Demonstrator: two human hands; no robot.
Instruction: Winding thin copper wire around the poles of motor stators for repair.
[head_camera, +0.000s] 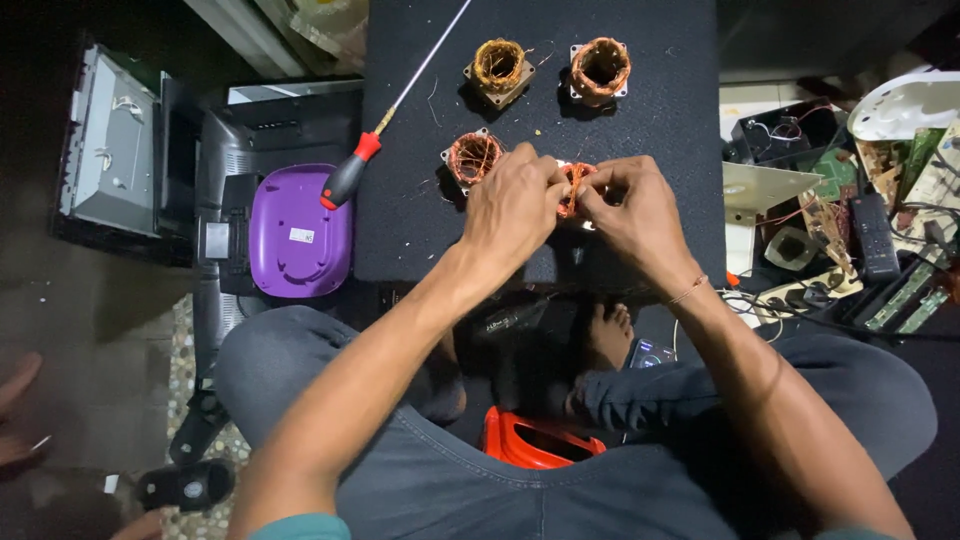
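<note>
From the head camera we see our left hand (512, 205) and right hand (632, 212) meeting at the near middle of the black mat (650, 90), fingers of both pinched shut on a copper-wound stator core (574, 188) held between them. We judge the work partly done: this core's winding looks loosened and is coming away, while three more wound cores wait — one (472, 158) at nine o'clock just beside our left knuckles, two (499, 68) (600, 70) at twelve o'clock, windings intact. The red-handled screwdriver (352, 172) lies at ten o'clock across the mat's left edge. Bare mat shows towards one o'clock; circuit-board scrap (880, 200) crowds three o'clock, and a purple casing (298, 230) sits at nine.
</note>
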